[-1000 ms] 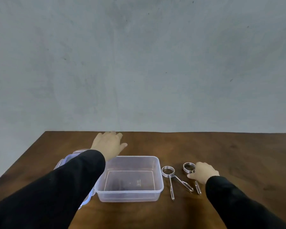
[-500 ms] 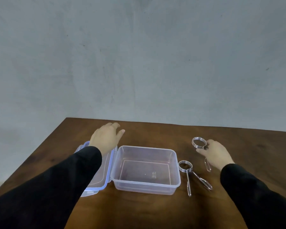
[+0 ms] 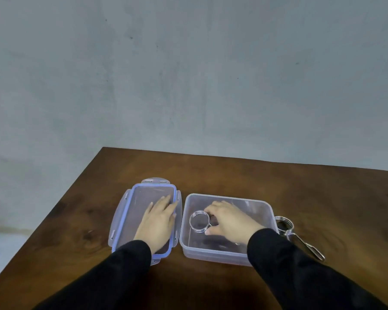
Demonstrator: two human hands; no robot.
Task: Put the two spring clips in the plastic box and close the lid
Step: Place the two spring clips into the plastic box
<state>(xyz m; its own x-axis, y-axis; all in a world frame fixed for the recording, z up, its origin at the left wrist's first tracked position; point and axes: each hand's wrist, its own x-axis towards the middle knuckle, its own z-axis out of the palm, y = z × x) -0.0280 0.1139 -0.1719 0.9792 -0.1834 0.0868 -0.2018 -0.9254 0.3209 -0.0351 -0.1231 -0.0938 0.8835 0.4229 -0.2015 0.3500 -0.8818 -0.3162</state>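
Note:
The clear plastic box (image 3: 264, 209) stands open on the brown table. My right hand (image 3: 230, 221) is inside it, shut on one steel spring clip (image 3: 199, 221) whose coil ring juts out to the left over the box floor; its handles are hidden under my palm. The second spring clip (image 3: 300, 238) lies on the table just right of the box, handles pointing to the near right. The lid (image 3: 130, 211), clear with a blue seal, lies upside down to the left of the box. My left hand (image 3: 158, 222) rests flat on the lid, fingers extended.
The brown wooden table (image 3: 278, 180) ends at a left edge running diagonally and at a far edge against a grey wall. Both black sleeves reach in from the bottom of the view.
My right hand has lifted one clip off the table and carried it left into the box. My left hand has settled flat on the lid. The view has shifted right and down.

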